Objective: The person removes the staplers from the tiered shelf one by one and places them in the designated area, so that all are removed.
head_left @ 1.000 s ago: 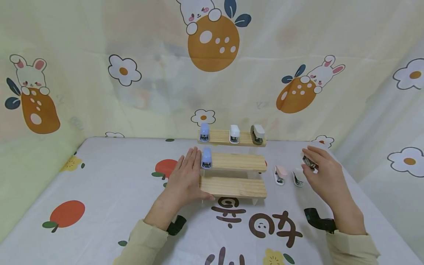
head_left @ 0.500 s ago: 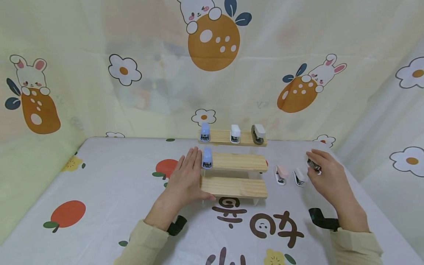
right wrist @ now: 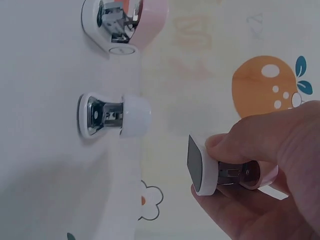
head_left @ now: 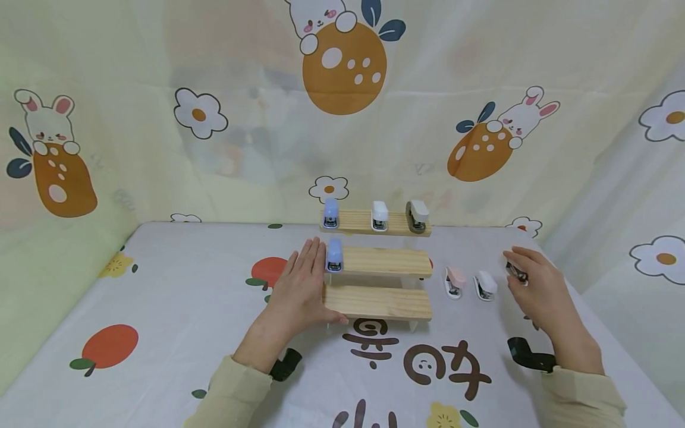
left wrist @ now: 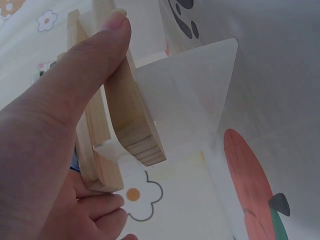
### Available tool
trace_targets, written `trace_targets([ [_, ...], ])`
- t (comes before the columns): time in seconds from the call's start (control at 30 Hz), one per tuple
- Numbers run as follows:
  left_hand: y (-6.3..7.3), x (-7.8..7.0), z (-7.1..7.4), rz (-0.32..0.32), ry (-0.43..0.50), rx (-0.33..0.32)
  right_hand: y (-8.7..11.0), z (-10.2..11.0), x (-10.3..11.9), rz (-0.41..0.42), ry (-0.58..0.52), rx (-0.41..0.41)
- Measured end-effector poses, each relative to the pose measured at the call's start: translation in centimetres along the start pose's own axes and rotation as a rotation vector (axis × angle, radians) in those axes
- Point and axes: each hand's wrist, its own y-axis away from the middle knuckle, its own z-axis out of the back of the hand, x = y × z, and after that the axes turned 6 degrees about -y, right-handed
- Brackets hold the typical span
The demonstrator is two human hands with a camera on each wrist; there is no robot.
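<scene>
Nearest the camera, cream sleeves [head_left: 241, 380] ran in over a tabletop [head_left: 182, 321] spread with a white cloth printed with fruit, flowers and brown lettering [head_left: 423, 362]. A black wrist mount [head_left: 530, 355] sat at each wrist.

The left hand [head_left: 299, 294] rested against the left end of a three-tier wooden rack. Its fingers lay straight and close together along that end, with the thumb apart from them and touching the lowest board [head_left: 377, 303]. The left wrist view showed a translucent side panel [left wrist: 187, 90] under that board.

Off to the right, the right hand [head_left: 543, 291] had its fingers clamped on a pink-and-white mini stapler [right wrist: 209, 172], held clear of the tabletop and tilted, its grey underside showing in the right wrist view. Between that hand and the rack, a white stapler [head_left: 485, 285] and a pink stapler [head_left: 455, 282] stood side by side on the cloth, apart from each other.

Behind the lowest tier, the middle board [head_left: 385, 261] carried a blue stapler [head_left: 335, 255] at its left end. Farther back, the top board [head_left: 350, 222] bore another blue stapler [head_left: 331, 214] at left, a second white stapler [head_left: 380, 215] near the middle and a grey-and-white stapler [head_left: 417, 216] at right. Beyond it hung a pale curtain [head_left: 257, 148] printed with rabbits and flowers.
</scene>
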Motion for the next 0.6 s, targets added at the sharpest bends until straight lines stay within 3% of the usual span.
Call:
trace_targets([
  [0.23, 0.1, 0.0, 0.0, 0.0, 0.001, 0.0, 0.2, -0.2, -1.2, -0.007, 0.002, 0.011],
  [0.6, 0.2, 0.0, 0.1, -0.007, 0.006, -0.012, 0.2, -1.0, -2.8, -0.086, -0.005, 0.105],
])
